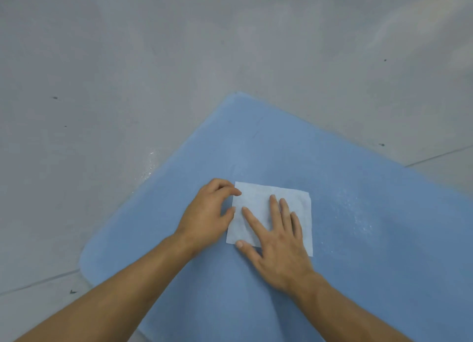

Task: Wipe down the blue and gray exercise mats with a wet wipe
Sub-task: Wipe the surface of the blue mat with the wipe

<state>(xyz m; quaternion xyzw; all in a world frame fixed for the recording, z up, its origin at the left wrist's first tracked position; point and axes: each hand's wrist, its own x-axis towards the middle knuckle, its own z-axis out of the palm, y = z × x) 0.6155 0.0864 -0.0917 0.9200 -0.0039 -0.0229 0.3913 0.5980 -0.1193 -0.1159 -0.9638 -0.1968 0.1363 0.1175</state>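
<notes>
Wipe (256,200) spread flat on the blue mat (371,252), near its corner. Your right hand (279,241) presses it, fingers straight; your left hand (207,213) pinches its left edge. Thin, limp, probably bunches: keep your palm flat.

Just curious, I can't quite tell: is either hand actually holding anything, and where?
The left hand seems to pinch the wipe at its left edge; the right hand only presses flat on it.

The blue mat (358,188) runs off the right and bottom edges, and the right hand (279,247) hides part of the wipe (258,203). Whether the left hand (204,213) pinches the wipe's edge with its curled fingers cannot be told.
</notes>
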